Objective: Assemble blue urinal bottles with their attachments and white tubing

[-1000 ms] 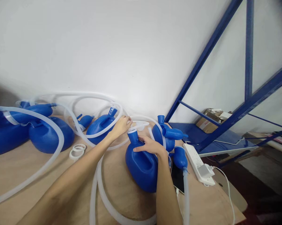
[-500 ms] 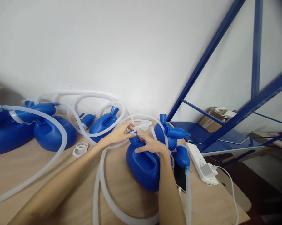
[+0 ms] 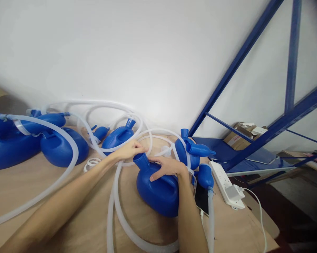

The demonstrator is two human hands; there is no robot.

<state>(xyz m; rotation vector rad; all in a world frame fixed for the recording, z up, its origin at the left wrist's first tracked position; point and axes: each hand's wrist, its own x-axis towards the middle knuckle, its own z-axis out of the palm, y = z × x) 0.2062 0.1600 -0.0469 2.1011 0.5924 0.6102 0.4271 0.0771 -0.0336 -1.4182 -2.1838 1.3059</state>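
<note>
A blue plastic bottle (image 3: pixel 155 193) with an open neck lies on the wooden table, its neck tilted up toward the left. My right hand (image 3: pixel 165 167) rests over its shoulder just below the neck, thumb and fingers spread around it. Just behind the neck, my left hand (image 3: pixel 132 149) has its fingers pinched together; whatever they hold is hidden. Clear tubing (image 3: pixel 116 196) loops on the table left of the bottle. A translucent round piece (image 3: pixel 166 151) lies behind my right hand.
More blue bottles (image 3: pixel 63 151) with tubes stand at the left and back. White rings (image 3: pixel 92 163) lie at mid-left. On the right are a blue bulb-shaped piece (image 3: pixel 205 176), a black phone (image 3: pixel 202 200), a power strip (image 3: pixel 224 182) and a blue rack (image 3: pixel 234 59).
The bottle's neck has tipped toward the left and nearer me, showing its opening. My left hand has shifted left, off the neck's rim. A white piece near its fingers is no longer visible.
</note>
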